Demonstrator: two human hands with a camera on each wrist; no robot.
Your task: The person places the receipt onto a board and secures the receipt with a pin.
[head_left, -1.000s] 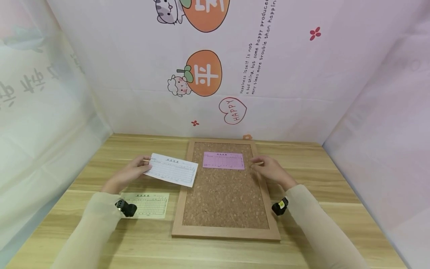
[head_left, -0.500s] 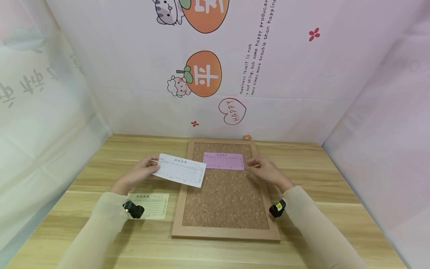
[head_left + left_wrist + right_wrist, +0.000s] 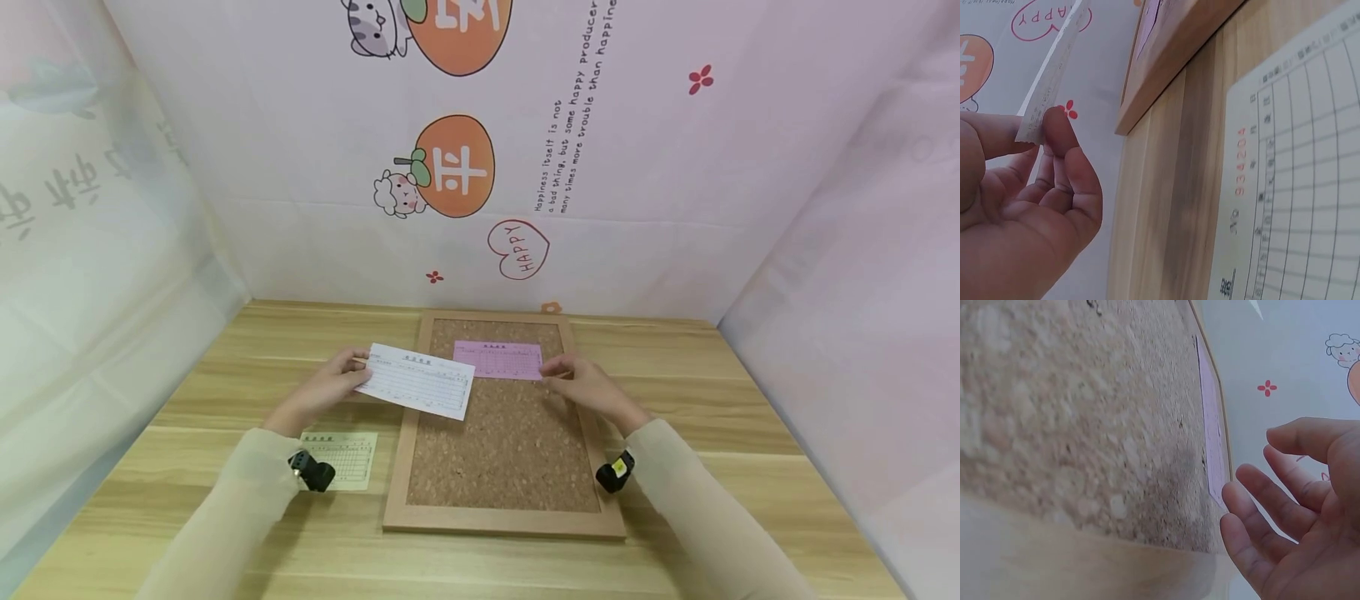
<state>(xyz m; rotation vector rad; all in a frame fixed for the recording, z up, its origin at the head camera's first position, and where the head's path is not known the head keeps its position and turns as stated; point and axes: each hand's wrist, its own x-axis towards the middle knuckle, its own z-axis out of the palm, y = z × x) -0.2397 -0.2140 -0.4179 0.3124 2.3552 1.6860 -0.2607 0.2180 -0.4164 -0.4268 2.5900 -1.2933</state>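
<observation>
My left hand [image 3: 333,382] pinches the left end of a white printed form slip [image 3: 420,382] between thumb and fingers. The slip tilts down to the right and overlaps the left frame of the corkboard [image 3: 510,450] in the head view. A pink form slip [image 3: 498,360] lies across the upper part of the cork. Near its right end is my right hand [image 3: 588,386], fingers loosely bent with nothing between them, as the right wrist view also shows. The pink slip [image 3: 1212,425] appears beyond those fingertips there.
A pale yellow form slip [image 3: 348,462] lies on the wooden table [image 3: 315,542] left of the corkboard, partly hidden by the left sleeve and wrist camera. A printed white curtain [image 3: 637,183] stands behind the table, with more cloth at both sides.
My left hand has moved right with the white slip, bringing it over the corkboard's left part. My right hand has shifted slightly left, toward the pink slip's right end.
</observation>
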